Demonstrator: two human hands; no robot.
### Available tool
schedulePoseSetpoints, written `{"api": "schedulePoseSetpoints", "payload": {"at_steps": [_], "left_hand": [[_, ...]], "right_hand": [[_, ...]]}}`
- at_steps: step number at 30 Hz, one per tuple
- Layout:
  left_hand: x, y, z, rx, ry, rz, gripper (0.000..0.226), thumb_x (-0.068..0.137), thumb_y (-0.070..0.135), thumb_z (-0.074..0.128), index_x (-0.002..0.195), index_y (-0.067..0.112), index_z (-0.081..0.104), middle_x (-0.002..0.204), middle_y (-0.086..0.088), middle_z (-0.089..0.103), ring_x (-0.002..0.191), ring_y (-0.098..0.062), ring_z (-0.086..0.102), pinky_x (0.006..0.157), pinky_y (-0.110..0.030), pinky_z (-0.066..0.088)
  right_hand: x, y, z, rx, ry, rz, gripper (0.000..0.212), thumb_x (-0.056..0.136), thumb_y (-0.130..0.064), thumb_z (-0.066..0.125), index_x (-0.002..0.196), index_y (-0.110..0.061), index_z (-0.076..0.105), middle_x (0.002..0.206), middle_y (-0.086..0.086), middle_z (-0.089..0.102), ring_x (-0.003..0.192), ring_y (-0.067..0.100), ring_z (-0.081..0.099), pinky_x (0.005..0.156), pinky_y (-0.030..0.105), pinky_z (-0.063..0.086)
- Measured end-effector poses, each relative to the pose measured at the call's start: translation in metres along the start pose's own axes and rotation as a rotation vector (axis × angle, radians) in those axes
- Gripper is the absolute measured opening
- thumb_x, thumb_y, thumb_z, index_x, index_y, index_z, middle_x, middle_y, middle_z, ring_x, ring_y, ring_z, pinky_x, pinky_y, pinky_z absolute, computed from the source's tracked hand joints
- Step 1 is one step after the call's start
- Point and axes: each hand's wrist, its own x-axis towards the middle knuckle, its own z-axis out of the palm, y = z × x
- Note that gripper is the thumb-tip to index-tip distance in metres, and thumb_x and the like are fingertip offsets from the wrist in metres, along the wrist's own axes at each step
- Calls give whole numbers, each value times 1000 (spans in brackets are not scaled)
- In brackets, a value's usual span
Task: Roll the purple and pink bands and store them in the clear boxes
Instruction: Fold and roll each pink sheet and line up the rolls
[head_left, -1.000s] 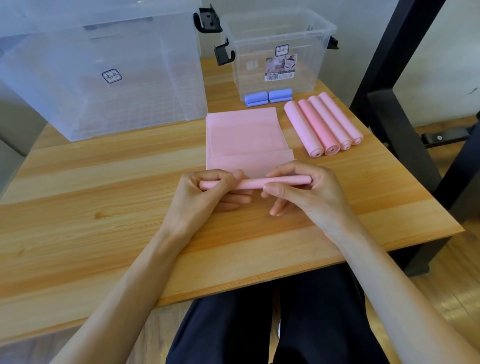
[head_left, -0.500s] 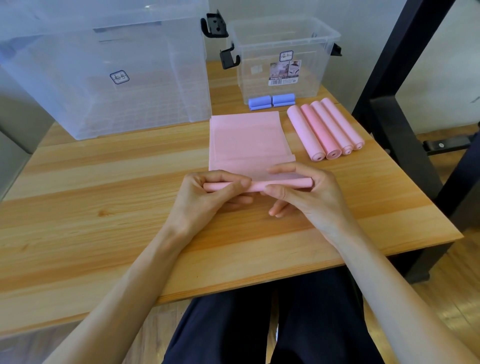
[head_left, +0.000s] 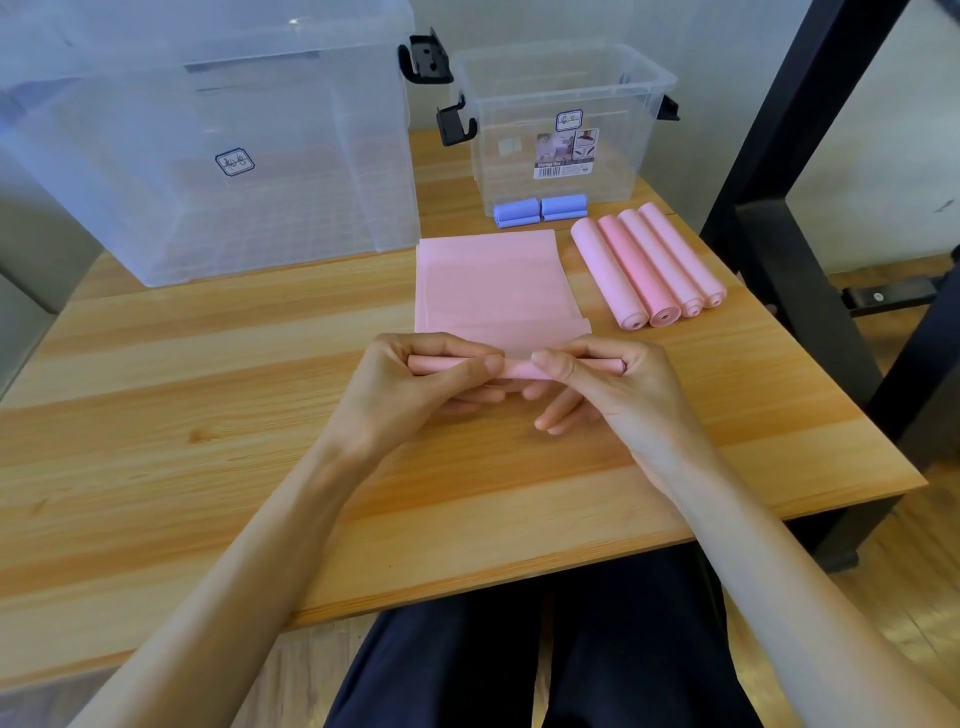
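Nearest us, our left hand (head_left: 415, 384) and right hand (head_left: 597, 384) both pinch the started roll (head_left: 511, 368) of the pink band, thumbs on top and fingers curled beneath, one hand toward each end. The roll's long axis runs left to right across the table (head_left: 208, 415), square to our forearms, and the two hands sit about equally near it.

The unrolled part of the pink band (head_left: 493, 280) lies flat straight ahead of the roll, stretching away from us. So we judge the coming move is a forward roll, away from our body, with both hands turning evenly to keep the edges level.

Just right of the flat part lie four finished pink rolls (head_left: 649, 265), side by side and touching, slanted a little. Beyond the flat part sit two purple rolls (head_left: 540, 210), end to end against the front wall of the small clear box (head_left: 571, 104). The large clear box (head_left: 208, 130) stands to the left. We judge neither holds a band yet, though the walls blur things.
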Motion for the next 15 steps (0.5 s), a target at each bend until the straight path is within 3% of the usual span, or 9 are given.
{"api": "schedulePoseSetpoints", "payload": {"at_steps": [4,9,15], "left_hand": [[14,0,-1,30,1,-40,24,77,24,76,95,8,76,90,-10,77,88,-19,75,79,-26,60],[29,-1,-1,22,29,-61,12,84,15,74,94,7,75,88,-10,77,83,-15,75,74,-21,59],[47,9,-6,37,48,-31,9,86,14,74,92,9,75,83,-5,77,80,-11,75,68,-17,56]], "right_hand": [[12,0,0,5,10,57,20,89,-24,71,97,-6,74,81,12,76,68,27,74,66,35,62],[30,-1,-1,-48,5,63,20,90,-23,71,98,-4,74,79,11,76,71,27,75,68,34,62],[54,-8,1,-51,1,46,17,88,-24,73,93,-7,75,76,11,75,67,28,74,60,33,62]]}}
